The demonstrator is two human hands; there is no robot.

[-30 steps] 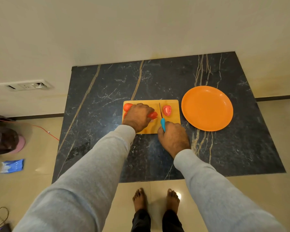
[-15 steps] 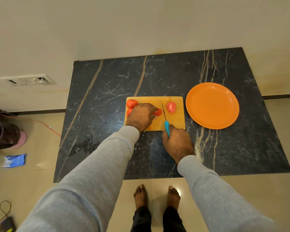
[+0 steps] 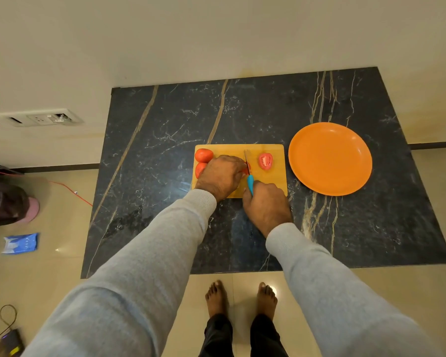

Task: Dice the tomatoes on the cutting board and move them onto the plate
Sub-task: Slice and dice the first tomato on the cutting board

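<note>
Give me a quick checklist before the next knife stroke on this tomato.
1. Left hand holds the tomato piece down: ok.
2. Right hand grips the blue-handled knife: ok.
3. Left hand clear of the blade: cannot tell, they sit too close together.
4. Cutting board lies fully on the countertop: ok.
5. Orange plate sits right of the board, holding nothing: ok.

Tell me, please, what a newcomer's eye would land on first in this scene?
The orange plate stands out, bare on the dark marble slab, right of the wooden cutting board. On the board, the left hand holds a tomato piece while the right hand grips a blue-handled knife. A tomato half lies cut face up nearer the plate, and two tomatoes sit at the board's left end.
</note>
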